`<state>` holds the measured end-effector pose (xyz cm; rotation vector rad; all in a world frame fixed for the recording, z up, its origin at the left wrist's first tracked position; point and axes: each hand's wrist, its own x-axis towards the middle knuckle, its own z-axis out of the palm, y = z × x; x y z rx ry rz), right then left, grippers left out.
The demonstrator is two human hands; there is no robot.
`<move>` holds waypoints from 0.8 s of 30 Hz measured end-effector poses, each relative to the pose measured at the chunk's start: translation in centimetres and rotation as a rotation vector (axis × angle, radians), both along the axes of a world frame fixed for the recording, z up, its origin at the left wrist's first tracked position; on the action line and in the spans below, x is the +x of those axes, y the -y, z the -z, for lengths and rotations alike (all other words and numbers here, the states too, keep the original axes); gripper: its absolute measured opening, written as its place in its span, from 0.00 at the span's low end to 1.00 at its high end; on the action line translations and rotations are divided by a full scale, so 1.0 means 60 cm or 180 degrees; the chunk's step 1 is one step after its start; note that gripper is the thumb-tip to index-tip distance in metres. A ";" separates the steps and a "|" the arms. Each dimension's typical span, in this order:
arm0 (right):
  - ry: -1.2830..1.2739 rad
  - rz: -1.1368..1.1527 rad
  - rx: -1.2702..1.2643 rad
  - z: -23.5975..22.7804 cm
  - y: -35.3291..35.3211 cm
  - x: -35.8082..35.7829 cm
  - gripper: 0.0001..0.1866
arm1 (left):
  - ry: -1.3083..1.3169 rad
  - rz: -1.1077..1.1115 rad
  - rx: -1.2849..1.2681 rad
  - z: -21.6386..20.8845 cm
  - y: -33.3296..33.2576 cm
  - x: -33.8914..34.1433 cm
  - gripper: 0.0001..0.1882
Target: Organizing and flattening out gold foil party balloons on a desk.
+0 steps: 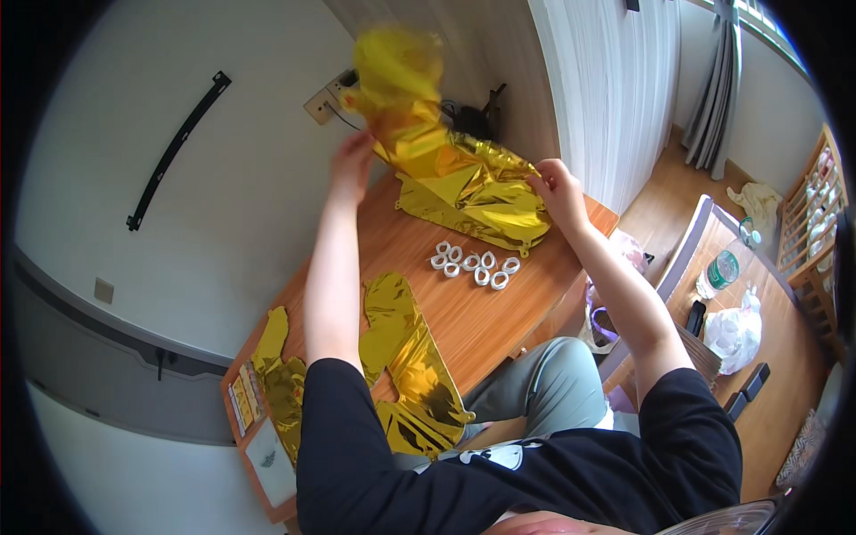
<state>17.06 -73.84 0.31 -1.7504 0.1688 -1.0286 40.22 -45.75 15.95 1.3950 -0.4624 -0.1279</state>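
Observation:
Stretched between my two hands over the far part of the table is a flat gold foil balloon point(415, 143), its upper part raised and blurred by motion. At its left edge, my left hand point(353, 162) pinches the foil. My right hand point(562, 192) grips the foil's right corner between thumb and fingers. Below it, more gold foil point(481, 227) rests on the wooden table point(499, 299); whether it is a separate piece I cannot tell. Several small white coils point(482, 269) lie close by. Another flat gold foil balloon point(401, 343) spreads beside my left arm.
More gold foil point(283, 401) lies at the table's left end by a white panel point(272, 459). A wall socket point(325, 98) with a cable is behind my left hand. To the right, a second table point(767, 392) carries a bottle point(718, 274) and a white plastic bag point(736, 334).

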 end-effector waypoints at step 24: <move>-0.1062 0.0337 -0.1298 0.026 0.020 0.030 0.10 | 0.1143 -0.0541 0.3022 0.225 -0.047 0.026 0.44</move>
